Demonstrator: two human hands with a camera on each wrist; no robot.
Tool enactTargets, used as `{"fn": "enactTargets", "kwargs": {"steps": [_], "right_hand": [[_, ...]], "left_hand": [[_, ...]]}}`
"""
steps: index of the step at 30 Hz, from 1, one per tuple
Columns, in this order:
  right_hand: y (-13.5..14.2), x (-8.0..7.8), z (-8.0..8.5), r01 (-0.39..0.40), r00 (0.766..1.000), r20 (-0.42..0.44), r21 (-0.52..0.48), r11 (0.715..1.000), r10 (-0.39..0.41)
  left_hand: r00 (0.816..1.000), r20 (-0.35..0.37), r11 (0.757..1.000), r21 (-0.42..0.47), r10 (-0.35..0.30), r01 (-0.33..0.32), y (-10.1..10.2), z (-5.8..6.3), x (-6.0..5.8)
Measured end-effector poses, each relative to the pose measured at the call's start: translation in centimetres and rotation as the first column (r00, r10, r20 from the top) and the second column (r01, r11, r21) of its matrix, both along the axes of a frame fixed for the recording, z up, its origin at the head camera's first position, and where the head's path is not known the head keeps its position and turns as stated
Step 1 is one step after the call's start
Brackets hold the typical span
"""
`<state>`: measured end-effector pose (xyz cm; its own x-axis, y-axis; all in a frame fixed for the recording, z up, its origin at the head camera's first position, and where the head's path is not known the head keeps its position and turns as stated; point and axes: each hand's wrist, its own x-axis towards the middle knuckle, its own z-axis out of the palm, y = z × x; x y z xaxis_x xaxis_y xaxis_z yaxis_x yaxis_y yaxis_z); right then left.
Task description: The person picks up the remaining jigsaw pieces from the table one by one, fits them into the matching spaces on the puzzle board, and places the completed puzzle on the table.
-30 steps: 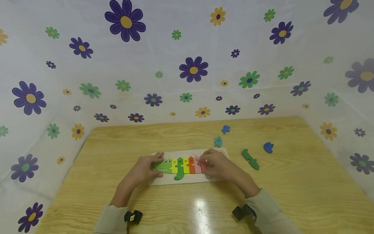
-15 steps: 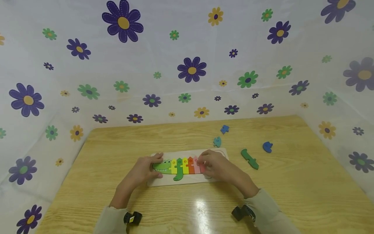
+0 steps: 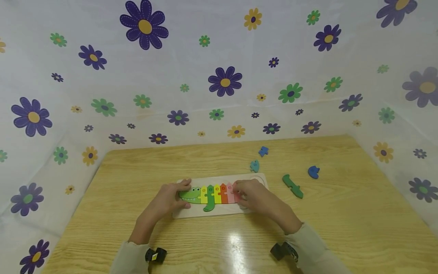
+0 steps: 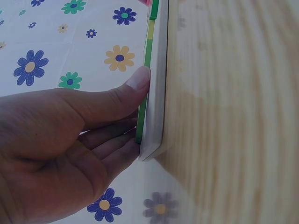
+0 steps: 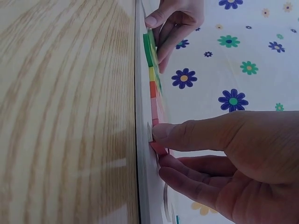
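A wooden crocodile puzzle board lies on the table. The left hand holds its left end, thumb on the near side and fingers on the far side of the green head piece. Numbered body pieces in yellow, green, orange and pink run rightward from the head, with a green leg pointing toward me. At the end of this row, the right hand pinches a red puzzle piece between thumb and fingers, close over the board. The hand hides much of that piece in the head view.
Beyond the board lie a teal piece and a blue piece. Right of it are a long green piece and a dark blue piece. Flower-printed white sheeting encloses the table's back and sides.
The right hand has shifted slightly toward me, its fingers lower around the red piece, whose top now shows more. The left hand stays on the board's end. The head view has shifted slightly.
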<state>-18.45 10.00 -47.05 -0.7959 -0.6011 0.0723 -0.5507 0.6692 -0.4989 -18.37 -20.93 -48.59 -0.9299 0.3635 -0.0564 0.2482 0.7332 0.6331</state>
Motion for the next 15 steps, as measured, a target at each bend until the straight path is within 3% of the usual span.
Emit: {"fn": "enactTargets", "kwargs": {"steps": [10,15], "right_hand": [[-0.03,0.14,0.1,0.058,0.998,0.022,0.003,0.998,-0.058],[0.13,0.07,0.07,0.029,0.999,-0.014,0.014,0.999,-0.029]], "left_hand": [[1.0,-0.008,1.0,-0.006,-0.015,0.014,0.01,0.14,0.01],[1.0,-0.002,1.0,-0.012,-0.003,0.003,0.07,0.1,0.02]]}}
